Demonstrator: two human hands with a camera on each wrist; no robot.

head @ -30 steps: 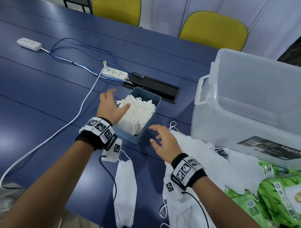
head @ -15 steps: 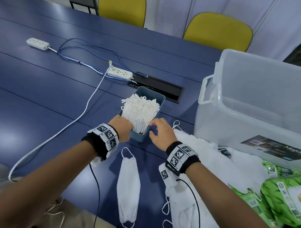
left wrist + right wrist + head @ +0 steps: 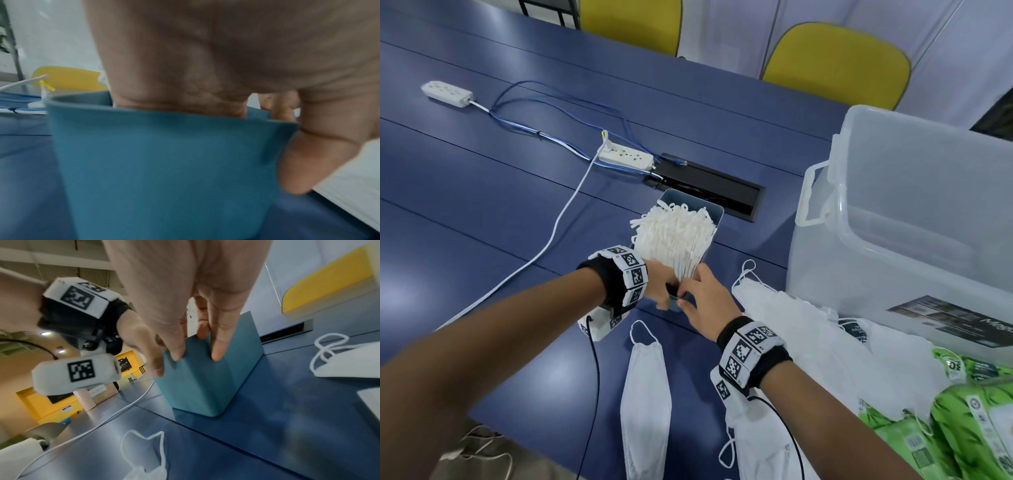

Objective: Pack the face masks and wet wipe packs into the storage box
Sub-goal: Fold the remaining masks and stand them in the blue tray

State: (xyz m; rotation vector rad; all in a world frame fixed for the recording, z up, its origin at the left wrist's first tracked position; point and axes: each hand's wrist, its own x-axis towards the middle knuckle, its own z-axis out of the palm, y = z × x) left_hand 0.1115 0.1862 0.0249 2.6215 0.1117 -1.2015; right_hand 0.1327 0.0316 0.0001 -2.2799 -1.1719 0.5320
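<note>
A small blue bin packed with upright white face masks stands mid-table. My left hand grips its near wall, fingers hooked over the rim and thumb outside. My right hand holds the near right corner, with fingers down one face and the thumb on the adjoining one. The clear storage box stands open to the right. Loose masks lie near me: one alone, a pile by the box. Green wet wipe packs lie at the lower right.
Two white power strips with blue and white cables lie on the far left of the table. A black cable hatch sits just behind the bin. Yellow chairs stand beyond the table's far edge.
Both hands drew back from the bin's sides to its near end and took hold of it. The left hand came off the mask stack.
</note>
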